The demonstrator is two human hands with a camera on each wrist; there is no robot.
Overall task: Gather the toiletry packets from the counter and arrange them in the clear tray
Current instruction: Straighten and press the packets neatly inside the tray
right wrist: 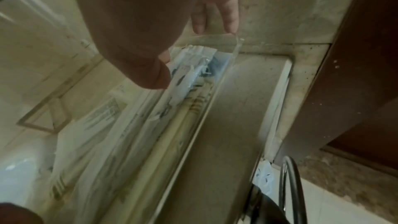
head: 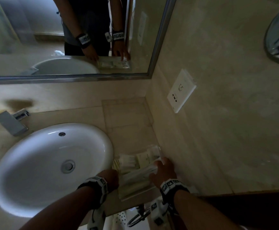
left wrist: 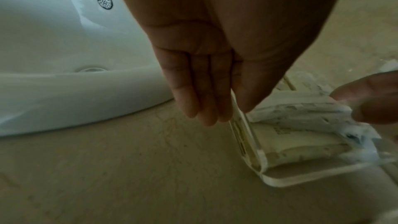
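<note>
A clear tray [head: 130, 198] [left wrist: 301, 178] [right wrist: 206, 108] sits on the beige counter between the sink and the right wall. Several white and cream toiletry packets [head: 143, 161] [left wrist: 301, 118] [right wrist: 103, 142] lie inside it, including a long white one [head: 138, 175]. My left hand [head: 109, 177] [left wrist: 226, 111] holds the tray's left end wall, fingers straight outside and thumb inside. My right hand [head: 163, 168] [right wrist: 185, 55] pinches the right end wall, thumb on the packets and fingers outside.
The white sink [head: 52, 163] lies directly left of the tray, with a chrome faucet [head: 11, 123] behind it. A tiled wall with a white outlet plate [head: 182, 90] stands close on the right. Bare counter [head: 127, 122] stretches behind the tray. A towel ring [head: 138, 216] hangs below the counter's front edge.
</note>
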